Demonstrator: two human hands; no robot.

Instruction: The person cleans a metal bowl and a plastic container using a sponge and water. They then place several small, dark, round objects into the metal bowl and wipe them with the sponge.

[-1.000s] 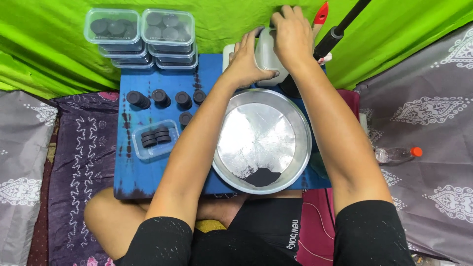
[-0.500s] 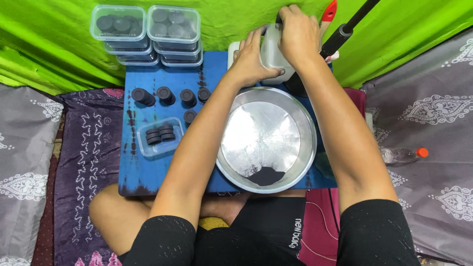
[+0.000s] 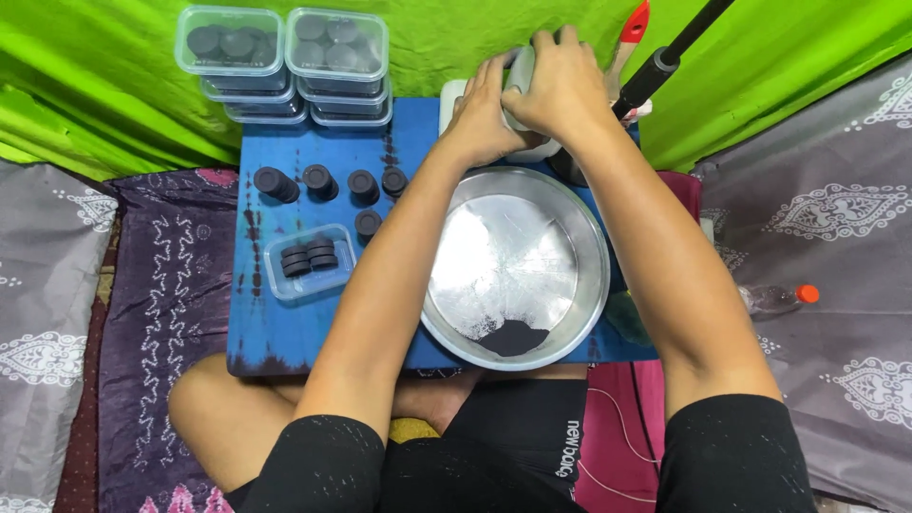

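Observation:
Both my hands are at the far edge of the blue low table (image 3: pixel 285 323), wrapped around a white container (image 3: pixel 454 103) that they mostly hide. My left hand (image 3: pixel 484 119) holds its left side and my right hand (image 3: pixel 560 85) covers its top and right side. In front of them lies a round metal pan (image 3: pixel 579 247) with a small heap of black powder (image 3: pixel 513 337) at its near rim. Several black round discs (image 3: pixel 323 180) stand in a row left of the pan. An open clear plastic tub (image 3: pixel 309 266) holds a few more discs.
Two stacks of lidded clear tubs (image 3: pixel 285 66) filled with black discs stand at the table's far left against green cloth. A black rod (image 3: pixel 665 57) and a red-handled tool (image 3: pixel 634 24) lean at the far right. A plastic bottle with an orange cap (image 3: pixel 779 297) lies on grey patterned cloth to the right.
Both hands stay closed on the white container; the right hand has shifted slightly over its top. The view has drifted a little. Pan and discs have not moved.

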